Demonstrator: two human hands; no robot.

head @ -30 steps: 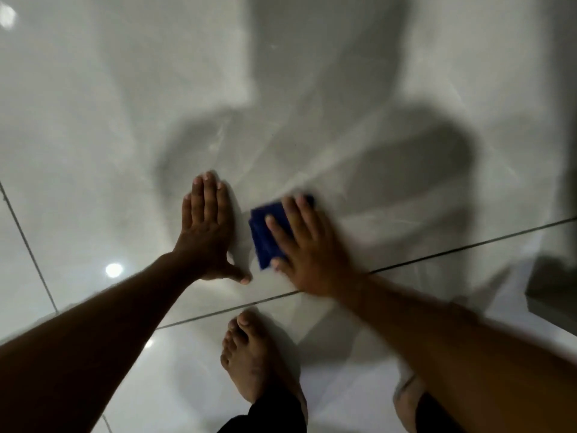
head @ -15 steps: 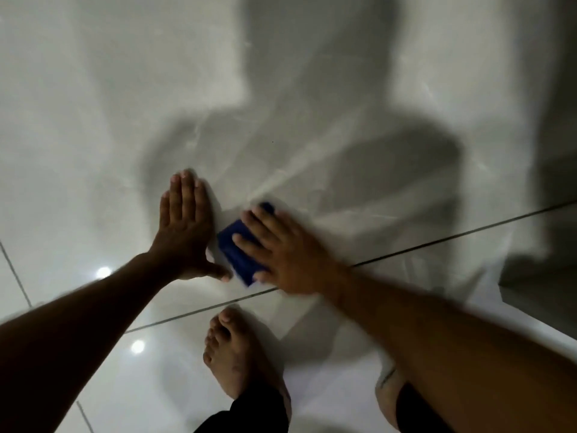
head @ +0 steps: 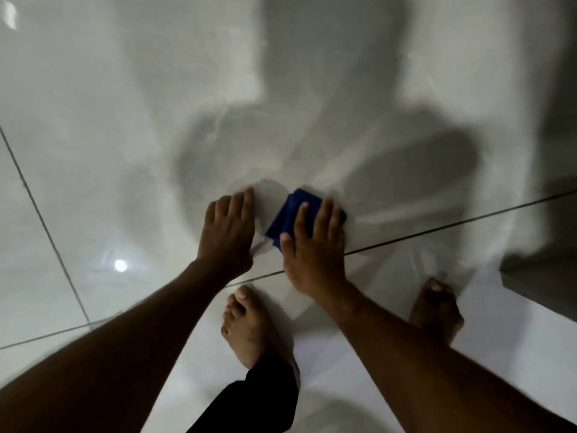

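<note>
A folded dark blue cloth (head: 292, 214) lies flat on the glossy white tiled floor (head: 125, 151). My right hand (head: 315, 248) presses down on it with straight, spread fingers that cover its near half. My left hand (head: 228, 232) rests flat on the bare tile just left of the cloth, fingers straight and together, not touching the cloth.
My two bare feet stand on the tiles below the hands, the left foot (head: 249, 326) and the right foot (head: 437, 307). Dark grout lines (head: 452, 225) cross the floor. A grey edge of something (head: 543, 276) juts in at the right.
My right hand has slid the blue cloth to the right, away from the left hand, and turned to point more straight ahead. The view has shifted, and the right foot now shows.
</note>
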